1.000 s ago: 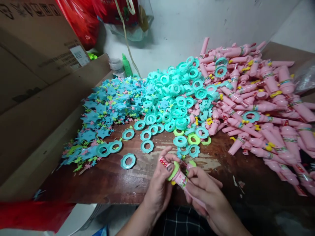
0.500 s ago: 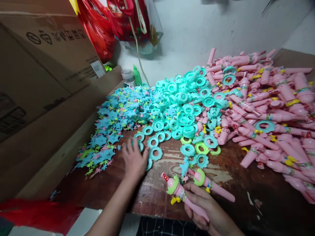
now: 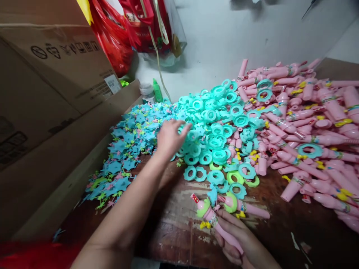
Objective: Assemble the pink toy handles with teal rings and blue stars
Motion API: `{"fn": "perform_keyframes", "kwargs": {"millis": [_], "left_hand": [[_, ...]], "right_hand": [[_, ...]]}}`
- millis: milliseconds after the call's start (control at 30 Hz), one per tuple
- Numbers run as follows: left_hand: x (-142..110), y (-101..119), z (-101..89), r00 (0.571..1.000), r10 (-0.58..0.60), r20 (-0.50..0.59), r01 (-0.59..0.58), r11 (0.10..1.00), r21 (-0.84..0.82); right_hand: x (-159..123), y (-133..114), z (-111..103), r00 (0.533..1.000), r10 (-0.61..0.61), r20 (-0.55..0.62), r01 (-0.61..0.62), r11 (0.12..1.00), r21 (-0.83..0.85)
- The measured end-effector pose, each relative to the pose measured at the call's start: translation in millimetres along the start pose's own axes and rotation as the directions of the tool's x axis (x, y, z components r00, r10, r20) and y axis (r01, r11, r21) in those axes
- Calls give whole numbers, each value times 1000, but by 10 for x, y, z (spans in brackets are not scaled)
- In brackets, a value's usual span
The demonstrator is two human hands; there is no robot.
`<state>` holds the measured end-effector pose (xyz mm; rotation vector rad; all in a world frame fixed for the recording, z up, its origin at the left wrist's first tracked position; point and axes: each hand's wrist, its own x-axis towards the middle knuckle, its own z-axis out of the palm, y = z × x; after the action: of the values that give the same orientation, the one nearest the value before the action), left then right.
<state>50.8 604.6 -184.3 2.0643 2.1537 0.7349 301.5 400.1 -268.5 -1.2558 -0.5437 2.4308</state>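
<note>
Right-hand grip: my right hand (image 3: 239,234) is wrapped round the handle of the pink wand (image 3: 213,220); the fingers press on it, at the near edge of the table (image 3: 174,224).
Wand head: the green collar (image 3: 204,208) and the red tip (image 3: 194,198) point up and to the left, clear of my fingers.
Handle risk: the smooth shaft could turn or slide if I loosen my fingers.
Second wand: the other pink wand (image 3: 255,210) lies just beside my knuckles; a careless wrist turn could knock it.
Left-hand grip: my left hand (image 3: 171,139) has its fingers loosely spread; I cannot tell whether they touch the turquoise rings (image 3: 218,144).
Ring risk: a broad sweep there could mix the rings with the blue stars (image 3: 114,167).
Arm pose: left arm stretched forward across the table, palm down; right forearm low, angled inward from the right.
</note>
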Motion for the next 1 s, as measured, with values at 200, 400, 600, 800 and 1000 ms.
{"fn": "perform_keyframes", "kwargs": {"millis": [200, 400, 600, 800, 1000], "left_hand": [[418, -840, -285, 981, -182, 61, 178, 982, 67], [-264, -885, -123, 972, -230, -45, 233, 971, 52], [-1390, -531, 99, 942, -127, -311, 154, 986, 65], [-2055, -122, 361, 994, 35, -100, -25, 995, 92], [-1692, -273, 412, 999, 29, -17, -27, 995, 94]], "right_hand": [[59, -58, 46, 998, -31, 48, 33, 999, -43], [89, -50, 33, 997, -50, 57, 51, 999, -14], [41, -84, 2, 997, -56, 61, 58, 998, -27], [-20, -141, 1, 983, -179, -51, 175, 982, -76], [0, -65, -4, 938, -294, -183, 245, 938, -246]]}}
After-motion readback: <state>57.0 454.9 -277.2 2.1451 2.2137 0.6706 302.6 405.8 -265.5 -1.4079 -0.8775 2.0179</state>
